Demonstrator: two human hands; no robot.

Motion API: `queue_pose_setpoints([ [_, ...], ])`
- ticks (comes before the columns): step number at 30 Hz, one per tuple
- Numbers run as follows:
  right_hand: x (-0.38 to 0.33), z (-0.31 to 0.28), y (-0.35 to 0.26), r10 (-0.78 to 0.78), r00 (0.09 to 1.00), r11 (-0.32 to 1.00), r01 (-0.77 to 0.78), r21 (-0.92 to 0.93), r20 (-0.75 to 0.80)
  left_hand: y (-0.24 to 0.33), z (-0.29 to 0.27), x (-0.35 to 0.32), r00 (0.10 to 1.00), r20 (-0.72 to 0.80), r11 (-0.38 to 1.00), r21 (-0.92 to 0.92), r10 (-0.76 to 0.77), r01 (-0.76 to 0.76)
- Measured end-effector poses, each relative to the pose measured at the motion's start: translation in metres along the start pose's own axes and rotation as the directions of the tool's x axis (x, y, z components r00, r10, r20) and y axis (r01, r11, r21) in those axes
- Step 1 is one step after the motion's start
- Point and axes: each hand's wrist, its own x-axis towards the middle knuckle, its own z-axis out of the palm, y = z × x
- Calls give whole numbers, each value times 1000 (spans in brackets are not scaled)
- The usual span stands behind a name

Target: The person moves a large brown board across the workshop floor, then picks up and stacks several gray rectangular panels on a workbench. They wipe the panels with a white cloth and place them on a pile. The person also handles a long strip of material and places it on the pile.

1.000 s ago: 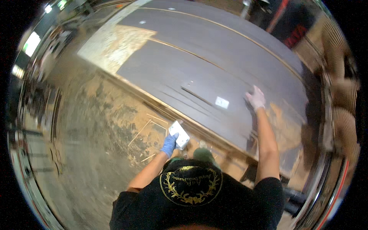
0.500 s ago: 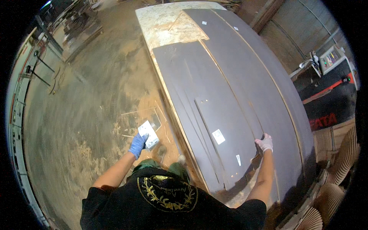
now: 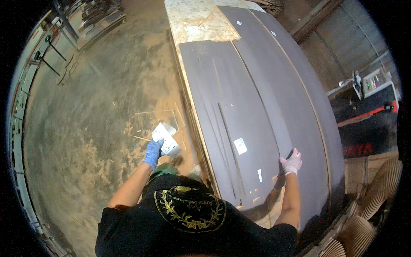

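My left hand (image 3: 154, 153), in a blue glove, is closed around some white paper labels (image 3: 164, 132), held out over the floor beside the stack. In a whitish glove, my right hand (image 3: 293, 163) grips the near end of a long narrow grey board strip (image 3: 274, 122), thumb at one edge and fingers toward the other. Left of that strip lies a grey board (image 3: 252, 122) with a square white label (image 3: 240, 146) and a small white label (image 3: 259, 175) on its face. A wider grey board (image 3: 291, 94) lies on the right.
A pale chipboard sheet (image 3: 192, 21) shows at the stack's far end. Sawdust and thin wood offcuts (image 3: 160, 112) litter the floor along its left side. A control box (image 3: 376, 81) stands beyond on the right, with pleated brown material (image 3: 383, 182) at lower right.
The view has shifted a little. The strip under my right hand now looks lighter, and the gap on its left looks darker. The papers in my left hand have fanned apart.
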Motion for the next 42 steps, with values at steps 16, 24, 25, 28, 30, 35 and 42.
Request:
queue_pose_setpoints([
  [16, -35, -27, 23, 64, 997, 893, -74, 444, 38, 9, 15, 1, 996, 57, 994, -98, 63, -57],
  [24, -60, 25, -24, -84, 924, 899, 232, 372, -372, 52, 43, -30, 836, 321, 825, 216, 446, -523],
  [25, -64, 21, -46, -109, 933, 699, 318, 640, -344, 60, 47, -36, 822, 358, 821, 208, 442, -532],
  [28, -140, -57, -158, -323, 930, 248, 262, 933, -175, 60, 41, -44, 737, 447, 815, 32, 506, -578],
  [30, -181, -79, -213, -451, 887, 90, 156, 984, -100, 78, 42, -57, 704, 524, 802, 65, 479, -594],
  [35, -213, -77, -310, -541, 829, -126, 89, 988, -144, 95, 36, -51, 618, 678, 756, 138, 398, -639],
  [42, -189, -115, -360, -495, 842, -508, -80, 858, -214, 127, 31, -38, 592, 791, 277, 541, 154, -794],
])
